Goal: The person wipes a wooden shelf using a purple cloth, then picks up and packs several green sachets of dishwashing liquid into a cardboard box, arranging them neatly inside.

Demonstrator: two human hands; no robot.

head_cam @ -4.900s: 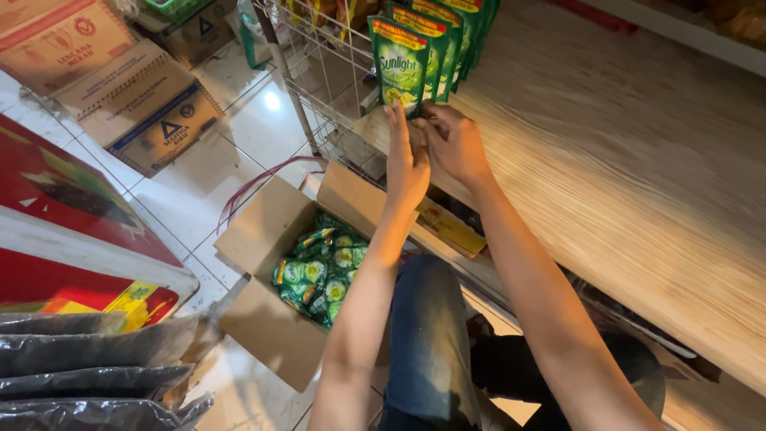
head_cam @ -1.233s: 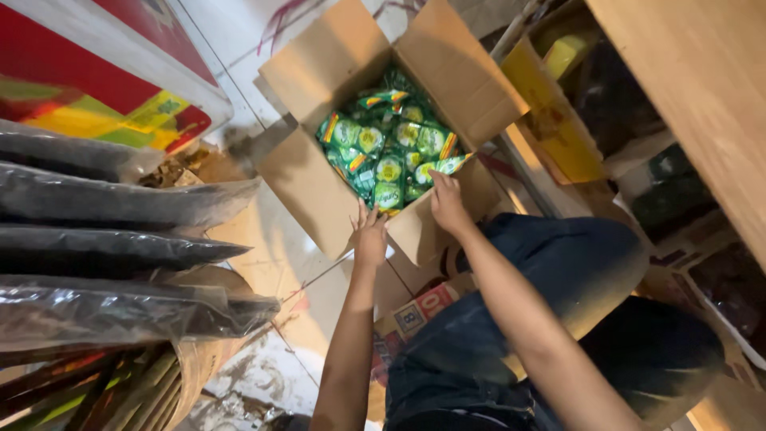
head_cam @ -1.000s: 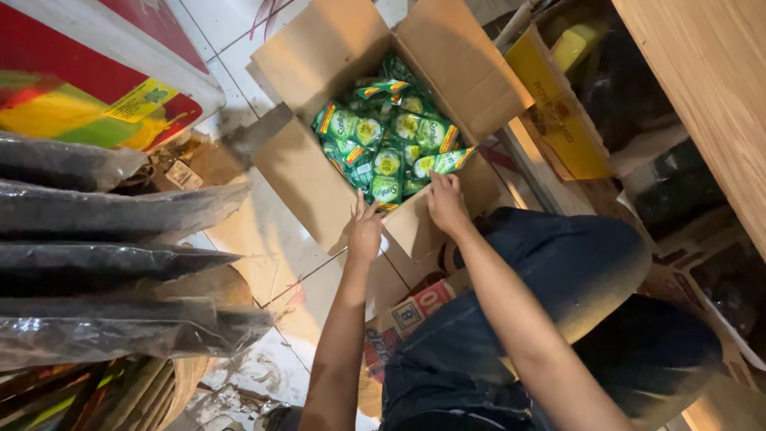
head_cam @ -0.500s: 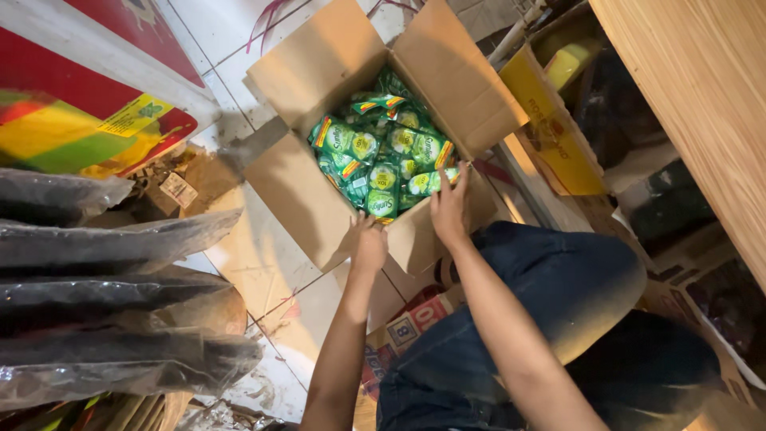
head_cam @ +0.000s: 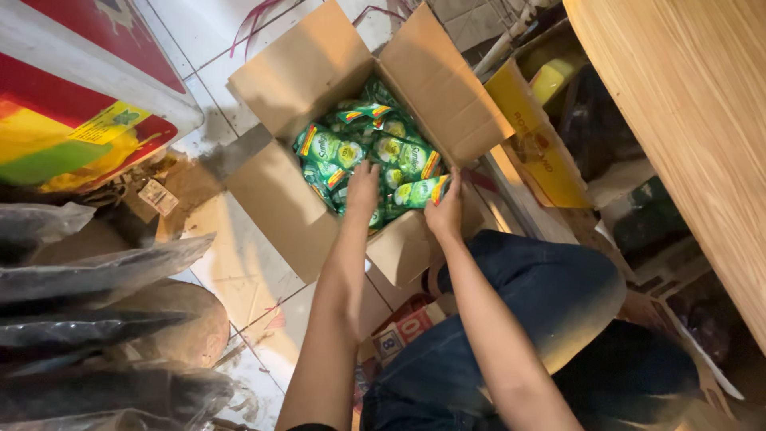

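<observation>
An open cardboard box [head_cam: 279, 203] sits on the tiled floor, filled with several green pouches [head_cam: 355, 152]. Both my hands reach into it from the near side. My left hand [head_cam: 363, 187] lies flat on the pouches in the middle of the box, fingers spread. My right hand [head_cam: 444, 209] grips a green pouch with an orange corner [head_cam: 419, 190] at the box's near right edge. My knee in dark jeans [head_cam: 550, 287] is just below the box.
Dark plastic-wrapped bundles [head_cam: 96, 319] are stacked at the left. A red and white box [head_cam: 88, 96] lies top left. A yellow carton [head_cam: 535, 144] and a wooden shelf [head_cam: 686, 120] stand on the right. Small cartons [head_cam: 399, 331] lie under my arms.
Earlier both hands were up at a wire rack of hanging pouches. My left hand has since moved from the box's near flap into the pouches, and the right closed on one.
</observation>
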